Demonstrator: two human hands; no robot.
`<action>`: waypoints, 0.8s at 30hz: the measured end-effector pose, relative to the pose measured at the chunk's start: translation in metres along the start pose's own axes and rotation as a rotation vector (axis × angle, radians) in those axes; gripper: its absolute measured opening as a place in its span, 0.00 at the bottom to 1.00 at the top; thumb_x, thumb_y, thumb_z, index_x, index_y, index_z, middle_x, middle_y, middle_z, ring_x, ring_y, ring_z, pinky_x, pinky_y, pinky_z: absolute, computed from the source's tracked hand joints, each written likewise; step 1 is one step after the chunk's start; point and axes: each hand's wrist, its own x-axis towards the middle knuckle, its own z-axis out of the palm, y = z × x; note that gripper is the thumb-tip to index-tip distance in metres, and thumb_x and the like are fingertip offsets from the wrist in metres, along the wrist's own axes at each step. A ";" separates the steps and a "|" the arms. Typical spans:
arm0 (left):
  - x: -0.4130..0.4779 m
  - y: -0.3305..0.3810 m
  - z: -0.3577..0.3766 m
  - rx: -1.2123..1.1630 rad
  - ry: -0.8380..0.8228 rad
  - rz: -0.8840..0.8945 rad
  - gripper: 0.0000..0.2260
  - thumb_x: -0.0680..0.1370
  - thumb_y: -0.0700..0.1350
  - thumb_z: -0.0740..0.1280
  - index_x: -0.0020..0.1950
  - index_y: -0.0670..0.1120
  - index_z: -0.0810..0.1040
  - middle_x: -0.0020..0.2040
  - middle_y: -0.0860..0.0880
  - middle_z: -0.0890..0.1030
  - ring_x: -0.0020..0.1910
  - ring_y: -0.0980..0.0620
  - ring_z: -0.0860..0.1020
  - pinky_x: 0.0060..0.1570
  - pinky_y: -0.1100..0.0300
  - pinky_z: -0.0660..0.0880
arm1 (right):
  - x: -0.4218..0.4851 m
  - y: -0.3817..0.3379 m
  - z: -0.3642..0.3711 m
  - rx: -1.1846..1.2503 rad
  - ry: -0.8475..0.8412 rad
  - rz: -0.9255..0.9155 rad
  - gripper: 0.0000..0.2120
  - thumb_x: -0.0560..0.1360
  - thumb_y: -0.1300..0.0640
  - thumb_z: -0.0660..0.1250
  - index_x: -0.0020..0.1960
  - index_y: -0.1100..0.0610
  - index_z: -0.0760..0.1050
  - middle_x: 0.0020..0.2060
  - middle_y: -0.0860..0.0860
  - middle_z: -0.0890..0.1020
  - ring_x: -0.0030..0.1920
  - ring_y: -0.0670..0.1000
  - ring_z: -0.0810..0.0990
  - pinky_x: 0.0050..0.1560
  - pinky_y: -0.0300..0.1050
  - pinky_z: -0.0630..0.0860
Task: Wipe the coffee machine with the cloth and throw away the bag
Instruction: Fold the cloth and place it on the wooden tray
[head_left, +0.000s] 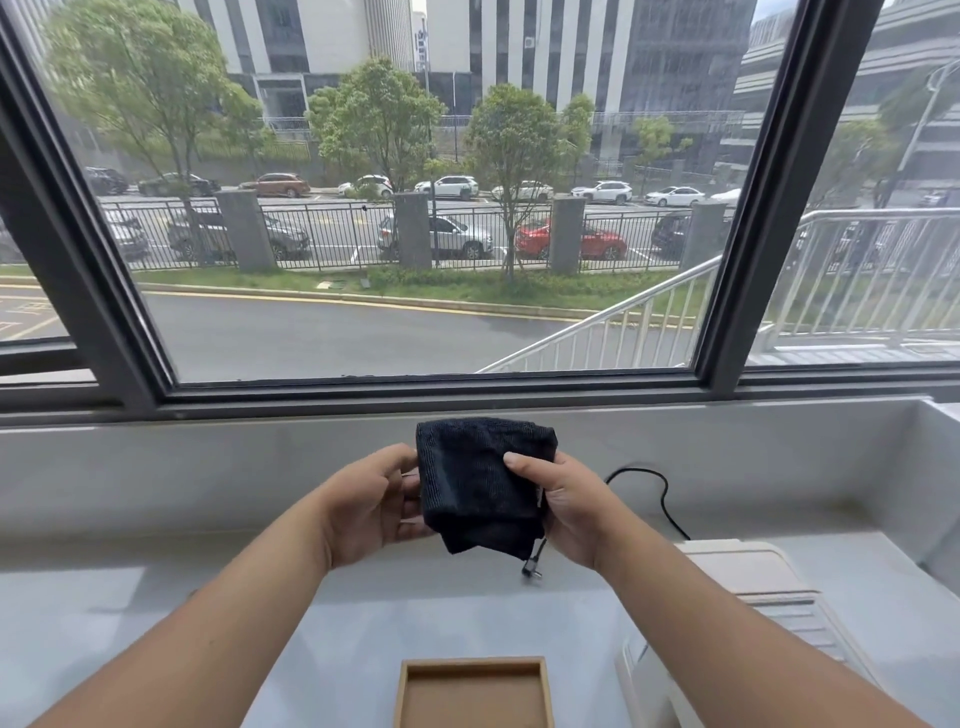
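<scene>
My left hand (371, 506) pinches the cloth (478, 483) by its left edge. My right hand (563, 512) grips the right edge, thumb on the front. The cloth is folded and held in the air over the middle of the counter (156, 597), toward its far edge. Its long axis runs up and down, with a loose corner drooping near-right. I judge wiping has not yet begun. Next the cloth must go down and right to the machine (753, 587) by the near right corner. I see no bag.
</scene>
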 end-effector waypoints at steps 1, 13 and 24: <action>0.001 -0.004 -0.004 -0.043 -0.018 0.003 0.15 0.81 0.53 0.61 0.54 0.50 0.85 0.43 0.49 0.81 0.41 0.51 0.81 0.47 0.53 0.82 | 0.001 0.002 -0.002 0.006 0.016 0.000 0.17 0.80 0.60 0.70 0.68 0.59 0.77 0.61 0.60 0.85 0.62 0.61 0.84 0.67 0.67 0.76; 0.028 -0.056 -0.013 0.217 0.334 0.123 0.09 0.80 0.40 0.72 0.60 0.49 0.81 0.51 0.49 0.89 0.44 0.49 0.89 0.38 0.52 0.84 | 0.016 0.031 -0.020 -0.353 0.156 0.124 0.08 0.80 0.60 0.70 0.58 0.54 0.82 0.48 0.52 0.89 0.44 0.54 0.87 0.41 0.56 0.86; 0.038 -0.114 -0.033 0.233 0.399 0.042 0.09 0.79 0.40 0.73 0.58 0.48 0.81 0.52 0.45 0.87 0.44 0.47 0.88 0.39 0.52 0.84 | 0.015 0.080 -0.033 -0.415 0.173 0.210 0.08 0.80 0.61 0.68 0.58 0.58 0.80 0.42 0.54 0.86 0.34 0.56 0.81 0.35 0.52 0.82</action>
